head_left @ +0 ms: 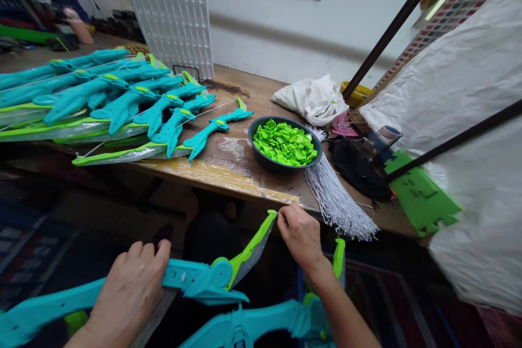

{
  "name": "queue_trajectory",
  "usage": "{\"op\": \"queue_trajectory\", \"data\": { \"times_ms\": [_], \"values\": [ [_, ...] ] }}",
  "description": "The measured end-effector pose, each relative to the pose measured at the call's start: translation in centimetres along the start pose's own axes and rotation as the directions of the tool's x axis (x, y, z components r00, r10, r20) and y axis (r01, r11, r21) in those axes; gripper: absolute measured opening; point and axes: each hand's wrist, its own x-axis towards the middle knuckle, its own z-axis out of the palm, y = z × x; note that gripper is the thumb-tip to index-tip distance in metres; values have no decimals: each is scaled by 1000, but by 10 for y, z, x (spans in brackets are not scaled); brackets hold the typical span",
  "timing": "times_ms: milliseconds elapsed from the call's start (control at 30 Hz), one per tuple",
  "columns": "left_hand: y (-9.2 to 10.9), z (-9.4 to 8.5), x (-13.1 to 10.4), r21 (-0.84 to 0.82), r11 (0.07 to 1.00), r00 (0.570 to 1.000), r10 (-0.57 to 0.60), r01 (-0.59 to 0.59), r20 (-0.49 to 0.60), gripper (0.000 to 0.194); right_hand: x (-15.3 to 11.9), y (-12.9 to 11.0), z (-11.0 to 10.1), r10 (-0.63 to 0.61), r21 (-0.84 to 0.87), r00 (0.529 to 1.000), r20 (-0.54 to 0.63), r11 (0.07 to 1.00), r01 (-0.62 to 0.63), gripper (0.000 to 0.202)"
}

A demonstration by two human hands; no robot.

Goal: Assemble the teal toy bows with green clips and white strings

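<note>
My left hand [130, 288] is wrapped round the blue body of a toy bow [196, 277] at the lower left. The bow's green limb [253, 244] points up and to the right. At that limb's tip, my right hand [300, 232] is closed in a pinch; what its fingers hold is too small to make out, perhaps a thin white string. Another blue toy bow [261, 323] lies below, partly hidden by my right forearm. Beyond my hands, a dark bowl [267, 162] of small green plastic pieces [285, 143] stands on the table.
Many blue and green bows [110, 92] are piled on the left of the wooden table [232, 174]. Right of the bowl hang white strings [338, 196] over the edge, near a white bag [312, 99], a black cloth [359, 168] and a green foam piece [424, 193]. Dark poles slant at right.
</note>
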Motion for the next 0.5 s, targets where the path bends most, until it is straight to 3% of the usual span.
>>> {"op": "queue_trajectory", "data": {
  "times_ms": [133, 333, 500],
  "values": [
    [-3, 4, -2, 10, 1000, 998, 24, -24, -56, 48, 2, -2, 1, -14, -35, 999, 45, 999, 15, 24],
    [0, -1, -1, 10, 1000, 999, -3, 4, -34, 48, 9, -7, 0, -30, -87, 986, 162, 995, 44, 20],
    [-1, -3, -3, -33, 999, 999, 32, -33, -37, 46, 20, -18, 2, 63, -152, 962, 266, 988, -22, 7]
  ]
}}
